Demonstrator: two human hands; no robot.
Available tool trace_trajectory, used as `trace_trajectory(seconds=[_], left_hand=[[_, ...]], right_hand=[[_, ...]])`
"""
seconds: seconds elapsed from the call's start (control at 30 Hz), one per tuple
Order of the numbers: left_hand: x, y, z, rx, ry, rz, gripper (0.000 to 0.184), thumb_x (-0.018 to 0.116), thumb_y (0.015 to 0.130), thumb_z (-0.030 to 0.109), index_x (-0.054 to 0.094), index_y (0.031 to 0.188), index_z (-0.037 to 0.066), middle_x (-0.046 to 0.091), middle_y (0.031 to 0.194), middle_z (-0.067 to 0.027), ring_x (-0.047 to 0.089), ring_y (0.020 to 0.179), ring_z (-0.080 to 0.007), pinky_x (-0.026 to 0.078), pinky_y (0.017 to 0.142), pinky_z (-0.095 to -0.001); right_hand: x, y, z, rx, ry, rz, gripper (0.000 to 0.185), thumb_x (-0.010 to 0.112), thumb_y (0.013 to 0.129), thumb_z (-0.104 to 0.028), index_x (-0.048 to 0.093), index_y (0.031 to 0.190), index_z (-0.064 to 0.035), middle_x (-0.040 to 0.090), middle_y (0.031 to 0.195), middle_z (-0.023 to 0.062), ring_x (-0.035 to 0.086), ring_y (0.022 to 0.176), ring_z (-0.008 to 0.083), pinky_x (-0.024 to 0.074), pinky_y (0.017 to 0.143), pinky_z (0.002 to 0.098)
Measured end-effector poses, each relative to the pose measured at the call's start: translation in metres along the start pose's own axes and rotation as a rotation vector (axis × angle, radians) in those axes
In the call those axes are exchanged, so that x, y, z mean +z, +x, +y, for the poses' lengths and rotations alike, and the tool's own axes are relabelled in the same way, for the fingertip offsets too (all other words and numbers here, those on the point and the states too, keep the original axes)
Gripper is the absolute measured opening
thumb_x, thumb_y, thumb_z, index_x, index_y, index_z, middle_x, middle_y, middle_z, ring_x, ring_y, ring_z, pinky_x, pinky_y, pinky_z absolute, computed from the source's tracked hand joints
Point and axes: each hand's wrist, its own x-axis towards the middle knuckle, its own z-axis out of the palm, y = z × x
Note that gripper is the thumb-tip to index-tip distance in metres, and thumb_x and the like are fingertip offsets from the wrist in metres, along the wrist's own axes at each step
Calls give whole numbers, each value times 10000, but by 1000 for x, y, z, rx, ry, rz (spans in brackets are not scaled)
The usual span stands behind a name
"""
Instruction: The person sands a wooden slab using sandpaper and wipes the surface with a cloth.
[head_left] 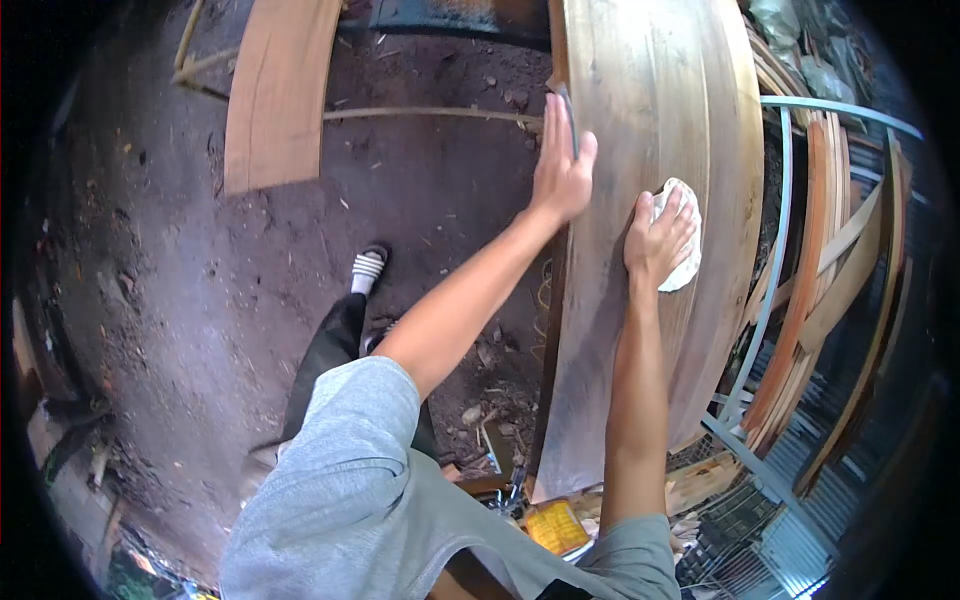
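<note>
A wide brown wooden panel point(625, 330) runs lengthwise in front of me, its surface showing grain and lengthwise joint lines. On its top, my right hand point(658, 242) presses a white cloth pad point(684, 268), with the fingers spread over it. My left hand point(566, 172) is at the panel's left edge, fingers stretched out and thumb apart. Between that thumb and the fingers shows a thin dark strip, which I cannot identify as an object or a shadow.
A reddish plank point(280, 100) lies at upper left, above the dirt floor point(190, 300). Several boards point(812, 260) lean by a pale blue metal frame point(783, 200) on the right. A yellow container point(556, 527) stands near my body. A sandalled foot point(369, 264) shows on the floor.
</note>
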Motion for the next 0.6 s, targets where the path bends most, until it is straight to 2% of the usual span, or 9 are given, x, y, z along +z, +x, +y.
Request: trace_trajectory(seconds=[0.07,0.1,0.2,0.23,0.3,0.43,0.5,0.57,0.6], left_hand=[[3,-77,-3,87,19,-17,726,415,1105,298,74,1635,-63,38,1730,-245,68,1611,-341,91,1302,-410],[4,-141,-10,163,38,-42,735,412,1098,286,55,1636,-67,23,1726,-261,42,1610,-363,76,1303,-437],[4,-325,-2,-21,-16,-176,805,446,1074,325,17,1636,-60,18,1706,-313,9,1597,-445,62,1294,-522],[6,-339,-8,3,-7,-170,791,449,1072,311,37,1637,-59,26,1703,-319,25,1597,-442,76,1295,-509],[5,-275,-5,5,-9,-136,785,444,1072,296,35,1635,-68,21,1706,-313,32,1599,-430,77,1296,-491],[-6,-33,-5,196,65,-4,783,466,1069,295,65,1626,-82,76,1710,-294,97,1600,-396,120,1300,-433],[-13,69,5,53,18,-14,792,471,1070,335,92,1616,-96,102,1695,-316,116,1591,-413,133,1300,-437],[-9,85,1,-39,-16,-22,791,478,1066,338,114,1607,-110,125,1679,-343,131,1581,-440,142,1299,-451],[-3,64,-4,71,9,24,791,476,1067,337,111,1606,-112,118,1682,-339,125,1582,-441,138,1300,-456]], right_hand=[[1,-1,-1,8,21,2,741,442,1025,-606,358,1620,-171,277,1685,220,205,1553,475,143,1225,658],[2,-1,1,12,22,4,744,436,1027,-610,350,1623,-173,274,1685,222,208,1552,473,142,1225,659],[7,-2,3,4,12,6,749,424,1033,-619,337,1630,-176,273,1684,225,213,1551,469,139,1225,660],[6,-2,2,2,8,5,749,425,1033,-617,336,1630,-173,274,1684,224,213,1551,469,140,1226,656],[7,1,6,-9,-3,12,751,427,1035,-611,331,1633,-168,272,1686,223,217,1550,472,147,1229,645],[8,1,4,-7,10,15,750,426,1037,-608,328,1634,-164,280,1681,229,221,1550,465,142,1230,642],[4,-1,-1,-5,14,12,750,428,1037,-606,327,1635,-163,276,1683,229,219,1551,466,139,1232,639],[4,-2,3,3,6,-3,750,430,1037,-604,326,1635,-163,272,1685,229,217,1552,466,135,1233,636],[6,-1,7,3,13,-3,748,431,1038,-601,326,1635,-163,268,1686,231,215,1552,470,134,1235,632]])
